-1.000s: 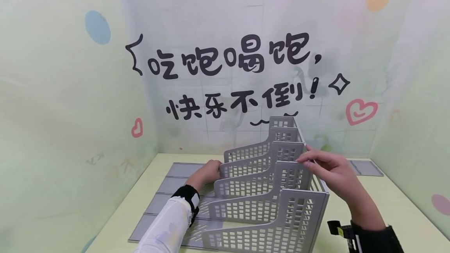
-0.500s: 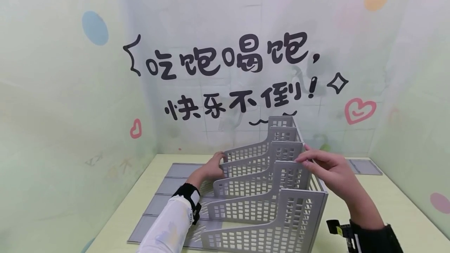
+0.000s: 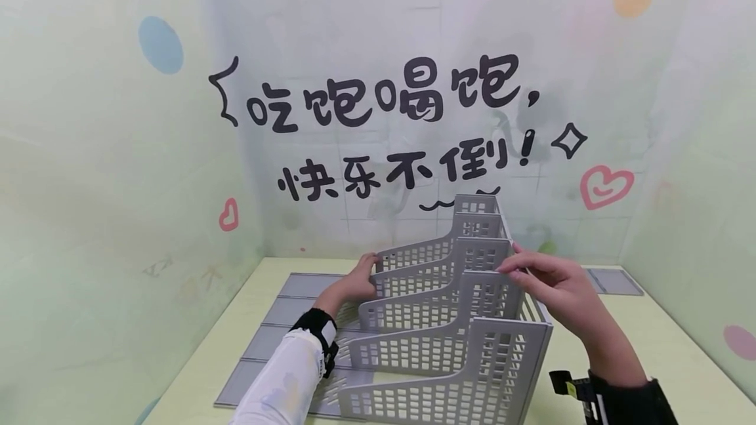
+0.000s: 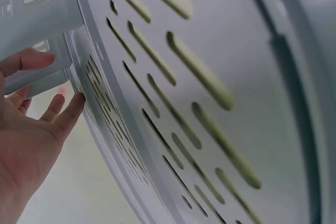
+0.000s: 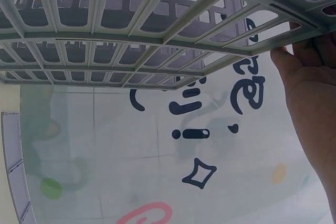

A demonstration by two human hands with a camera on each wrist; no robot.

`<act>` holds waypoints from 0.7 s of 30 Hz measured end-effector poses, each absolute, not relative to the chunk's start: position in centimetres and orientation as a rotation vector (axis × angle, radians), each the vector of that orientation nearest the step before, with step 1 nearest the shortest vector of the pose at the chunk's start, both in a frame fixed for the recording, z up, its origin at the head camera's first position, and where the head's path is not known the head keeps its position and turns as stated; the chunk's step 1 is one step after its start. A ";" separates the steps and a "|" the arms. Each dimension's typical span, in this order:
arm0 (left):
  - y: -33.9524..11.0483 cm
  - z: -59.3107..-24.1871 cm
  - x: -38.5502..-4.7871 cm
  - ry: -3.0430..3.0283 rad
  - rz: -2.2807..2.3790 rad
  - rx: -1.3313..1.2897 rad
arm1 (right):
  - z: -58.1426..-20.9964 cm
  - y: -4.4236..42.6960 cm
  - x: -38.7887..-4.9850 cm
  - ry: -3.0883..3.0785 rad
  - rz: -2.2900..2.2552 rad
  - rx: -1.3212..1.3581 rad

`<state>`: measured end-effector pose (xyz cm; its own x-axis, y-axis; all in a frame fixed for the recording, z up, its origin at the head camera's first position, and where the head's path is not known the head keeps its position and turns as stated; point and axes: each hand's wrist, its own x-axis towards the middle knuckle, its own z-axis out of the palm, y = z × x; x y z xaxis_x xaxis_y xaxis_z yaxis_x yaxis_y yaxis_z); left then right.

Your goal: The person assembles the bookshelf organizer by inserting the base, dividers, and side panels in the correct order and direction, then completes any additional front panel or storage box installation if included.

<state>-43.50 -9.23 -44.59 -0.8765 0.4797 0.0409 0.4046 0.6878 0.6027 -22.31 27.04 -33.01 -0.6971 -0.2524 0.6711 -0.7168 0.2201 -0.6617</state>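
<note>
A grey rack point(image 3: 510, 325) with several upright perforated dividers stands on the table. Its dividers rise in a curve toward a tall grid panel on the right. My left hand point(image 3: 354, 283) holds the low front end of a divider toward the back; in the left wrist view this hand point(image 4: 26, 140) has a fingertip against the slotted base panel point(image 4: 247, 93). My right hand point(image 3: 561, 284) pinches the top edge of the tall side. In the right wrist view the same hand point(image 5: 315, 90) grips the grid panel's edge point(image 5: 239, 56), some fingers hidden behind it.
Grey flat panels point(image 3: 262, 344) lie side by side on the pale yellow table point(image 3: 655, 353), left of the dividers and partly under my left arm. Another flat grey panel point(image 3: 615, 282) lies at the back right. A printed backdrop point(image 3: 384, 18) with black writing surrounds the table.
My left hand has shifted slightly toward the back, and its fingers now reach around a farther divider's front end. The rack and my right hand have stayed in place.
</note>
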 end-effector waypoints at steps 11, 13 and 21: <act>-9.3 -44.9 -42.8 2.798 0.851 0.678 | -33.2 26.9 -21.9 -2.108 1.462 0.851; -9.4 -44.9 -42.7 2.825 0.790 0.676 | -33.3 26.9 -21.9 -2.102 1.468 0.849; -13.0 -43.1 -41.6 2.929 0.581 0.469 | -34.1 27.3 -22.4 -1.966 1.514 0.883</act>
